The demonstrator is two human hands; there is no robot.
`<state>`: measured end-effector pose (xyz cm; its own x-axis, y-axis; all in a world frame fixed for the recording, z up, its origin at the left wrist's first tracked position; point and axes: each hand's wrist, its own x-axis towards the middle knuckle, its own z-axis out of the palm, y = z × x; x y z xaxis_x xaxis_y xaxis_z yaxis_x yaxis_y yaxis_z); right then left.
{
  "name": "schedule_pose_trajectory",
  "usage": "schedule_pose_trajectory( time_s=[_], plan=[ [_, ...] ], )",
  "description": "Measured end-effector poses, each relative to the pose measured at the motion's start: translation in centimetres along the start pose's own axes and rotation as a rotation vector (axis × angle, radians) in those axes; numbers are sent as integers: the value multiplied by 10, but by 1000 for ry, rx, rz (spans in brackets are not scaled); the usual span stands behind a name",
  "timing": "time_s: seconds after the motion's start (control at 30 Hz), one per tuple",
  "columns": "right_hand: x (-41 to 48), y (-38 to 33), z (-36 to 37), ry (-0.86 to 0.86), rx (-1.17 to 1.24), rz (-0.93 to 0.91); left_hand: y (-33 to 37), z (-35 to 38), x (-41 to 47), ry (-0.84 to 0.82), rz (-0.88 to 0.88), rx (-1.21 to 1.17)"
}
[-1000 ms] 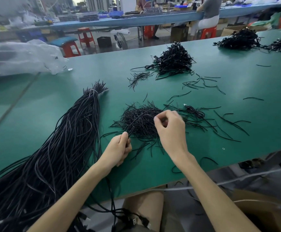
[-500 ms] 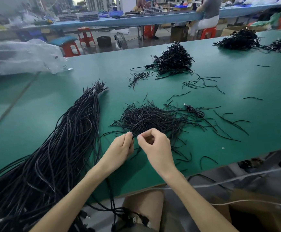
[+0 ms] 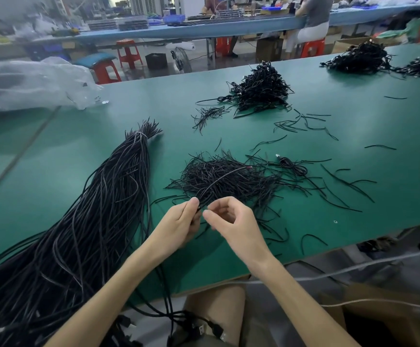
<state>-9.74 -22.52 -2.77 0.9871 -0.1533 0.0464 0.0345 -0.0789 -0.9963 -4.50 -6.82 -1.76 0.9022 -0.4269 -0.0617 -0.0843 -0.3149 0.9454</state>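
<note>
Black cable point(image 3: 219, 180) arcs over the tie pile point(image 3: 254, 189) on the green table point(image 3: 53, 171), near end gripped in the left hand point(image 3: 179, 225); right hand point(image 3: 234, 221) pinches thumb to forefinger, on what I cannot tell; I judge tying begins, next wrapping a tie round it.

Left grip point(image 3: 179, 225), right grip point(image 3: 232, 222): bare hands, slim fingers. Both forearms point(image 3: 118, 284) bare from wrist to frame edge. Bare knee point(image 3: 216, 311) low centre. Strip of grey-olive fabric point(image 3: 199, 343) over thigh, reads as shorts hem. Cut and markings too blurred to tell.
</note>
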Motion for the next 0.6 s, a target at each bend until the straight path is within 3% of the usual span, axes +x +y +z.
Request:
schedule_pose_trajectory(
  time_s=[0.1,0.3,0.6],
  plan=[
    [0,-5,-12,-155,106,39,7,-6,-6,-62,8,-48],
    [4,-20,-25,-415,47,7,21,-10,-17,-259,-11,-162],
    [0,-12,-18,-184,-95,-158,24,-3,-18,-164,-48,-79]
  ],
)
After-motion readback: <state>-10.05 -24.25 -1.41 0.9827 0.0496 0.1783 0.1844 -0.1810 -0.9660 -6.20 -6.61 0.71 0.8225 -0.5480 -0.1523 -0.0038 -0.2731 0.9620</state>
